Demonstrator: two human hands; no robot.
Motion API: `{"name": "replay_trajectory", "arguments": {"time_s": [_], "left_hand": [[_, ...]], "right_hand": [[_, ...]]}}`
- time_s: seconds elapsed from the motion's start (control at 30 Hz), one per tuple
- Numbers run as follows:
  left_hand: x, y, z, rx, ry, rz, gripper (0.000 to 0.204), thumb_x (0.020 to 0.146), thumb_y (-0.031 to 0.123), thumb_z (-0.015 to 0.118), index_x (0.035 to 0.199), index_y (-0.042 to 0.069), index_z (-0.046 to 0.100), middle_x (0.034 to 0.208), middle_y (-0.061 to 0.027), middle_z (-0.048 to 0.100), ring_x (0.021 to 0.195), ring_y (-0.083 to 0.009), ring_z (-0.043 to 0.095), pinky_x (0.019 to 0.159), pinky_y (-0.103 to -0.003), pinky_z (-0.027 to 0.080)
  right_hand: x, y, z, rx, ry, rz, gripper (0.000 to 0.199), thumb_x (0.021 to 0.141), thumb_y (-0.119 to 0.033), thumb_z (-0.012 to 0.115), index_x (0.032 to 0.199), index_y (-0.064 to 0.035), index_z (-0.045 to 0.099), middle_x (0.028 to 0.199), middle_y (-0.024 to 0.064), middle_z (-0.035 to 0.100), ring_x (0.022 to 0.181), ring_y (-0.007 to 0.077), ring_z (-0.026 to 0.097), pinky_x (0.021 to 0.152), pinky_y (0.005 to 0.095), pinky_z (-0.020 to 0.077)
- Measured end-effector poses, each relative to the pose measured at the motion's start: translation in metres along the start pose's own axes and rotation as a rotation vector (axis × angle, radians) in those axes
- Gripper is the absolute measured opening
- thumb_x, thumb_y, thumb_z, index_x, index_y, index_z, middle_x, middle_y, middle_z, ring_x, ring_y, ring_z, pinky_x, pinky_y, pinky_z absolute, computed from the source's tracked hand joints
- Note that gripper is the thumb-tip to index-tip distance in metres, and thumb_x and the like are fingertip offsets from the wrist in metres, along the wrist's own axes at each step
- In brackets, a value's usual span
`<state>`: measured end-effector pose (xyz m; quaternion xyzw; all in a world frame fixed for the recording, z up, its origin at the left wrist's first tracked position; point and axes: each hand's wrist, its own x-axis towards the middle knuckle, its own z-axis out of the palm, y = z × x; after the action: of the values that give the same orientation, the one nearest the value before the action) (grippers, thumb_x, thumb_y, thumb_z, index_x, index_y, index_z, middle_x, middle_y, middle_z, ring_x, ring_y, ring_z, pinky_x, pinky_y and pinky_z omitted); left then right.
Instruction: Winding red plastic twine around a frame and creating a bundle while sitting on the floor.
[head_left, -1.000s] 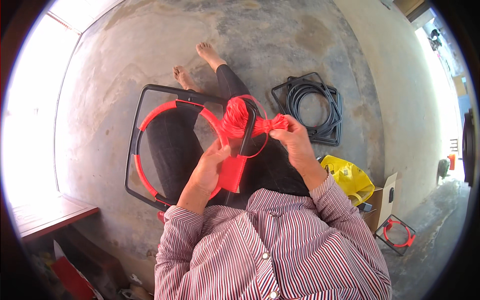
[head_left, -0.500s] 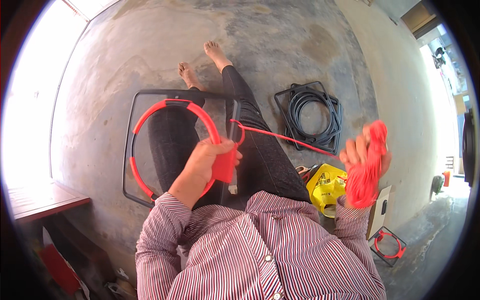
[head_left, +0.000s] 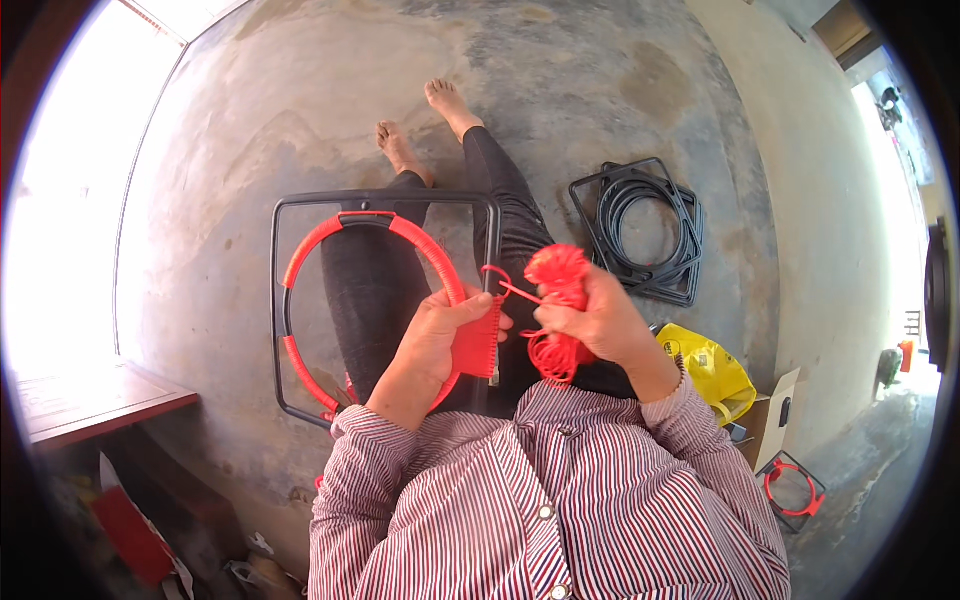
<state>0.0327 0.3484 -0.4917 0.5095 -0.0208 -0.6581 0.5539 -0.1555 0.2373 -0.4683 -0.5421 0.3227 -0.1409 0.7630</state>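
Note:
A black square frame [head_left: 388,198] with a round ring [head_left: 304,245] inside it rests over my thighs. Red cord is wrapped around much of the ring, while short stretches stay black. At its right side my left hand [head_left: 432,335] is closed on the ring, thumb on top, beside a red woven strip [head_left: 477,347] that spans to the frame's side bar. My right hand [head_left: 605,318] clutches a loose bundle of red cord [head_left: 558,275] just right of the frame. A short strand runs from the bundle to a small loop at the side bar.
Several black frames with rings [head_left: 645,230] lie stacked on the concrete floor to the right. Nearer are a yellow bag [head_left: 715,370], an open cardboard box [head_left: 775,420] and a smaller red-wrapped frame [head_left: 793,492]. A low wooden table [head_left: 110,400] stands at the left.
My right hand has swung left with the cord bundle, from far right to beside the frame. The long taut strand is now short. My left hand keeps its hold.

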Motion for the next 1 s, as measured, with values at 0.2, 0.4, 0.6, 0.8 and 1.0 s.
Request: {"name": "replay_trajectory", "arguments": {"time_s": [0.2,0.4,0.6,0.8,1.0], "left_hand": [[0.006,0.000,-0.004,-0.055,-0.056,-0.033,0.032,0.090,0.025,0.067,0.108,0.001,0.058,0.080,-0.0113,0.066,0.071,-0.0219,0.067,0.068,-0.034,0.057],[0.015,-0.004,-0.006,-0.039,-0.024,-0.065,0.032,0.088,0.025,0.068,0.105,0.000,0.058,0.079,-0.0116,0.065,0.068,-0.0217,0.066,0.066,-0.034,0.056],[0.011,0.000,0.001,-0.125,-0.019,-0.037,0.021,0.087,0.014,0.063,0.101,-0.001,0.058,0.080,-0.0162,0.065,0.068,-0.0241,0.065,0.065,-0.036,0.055],[0.016,0.001,-0.010,-0.144,-0.181,-0.069,0.036,0.095,0.027,0.052,0.110,-0.005,0.058,0.080,-0.0169,0.065,0.069,-0.0243,0.065,0.067,-0.036,0.055],[0.010,0.006,-0.004,0.012,-0.069,-0.092,0.037,0.095,0.028,0.057,0.105,-0.007,0.061,0.079,-0.0149,0.066,0.069,-0.0214,0.065,0.067,-0.034,0.056]], "right_hand": [[-0.026,-0.011,0.009,-0.060,-0.051,-0.136,0.025,0.084,-0.004,0.066,0.107,-0.0007,0.057,0.081,-0.0017,0.057,0.069,0.0051,0.053,0.065,0.0235,0.0463],[-0.034,-0.013,0.021,-0.040,-0.116,-0.154,0.018,0.080,-0.002,0.067,0.096,-0.0021,0.059,0.077,-0.0043,0.056,0.069,0.0033,0.049,0.064,0.0220,0.0414],[-0.042,-0.020,-0.018,0.037,-0.029,-0.011,0.027,0.077,-0.002,0.067,0.103,-0.0022,0.058,0.080,-0.0008,0.058,0.068,0.0075,0.055,0.063,0.0249,0.0463],[-0.093,-0.027,-0.127,0.065,0.441,-0.227,0.033,0.083,-0.021,0.065,0.108,-0.0016,0.057,0.089,0.0152,0.067,0.069,0.0218,0.066,0.059,0.0324,0.0550],[-0.153,-0.027,-0.254,0.343,1.290,-0.638,0.043,0.097,-0.029,0.050,0.129,0.0008,0.048,0.112,0.0167,0.065,0.102,0.0349,0.062,0.088,0.0492,0.0507]]}}
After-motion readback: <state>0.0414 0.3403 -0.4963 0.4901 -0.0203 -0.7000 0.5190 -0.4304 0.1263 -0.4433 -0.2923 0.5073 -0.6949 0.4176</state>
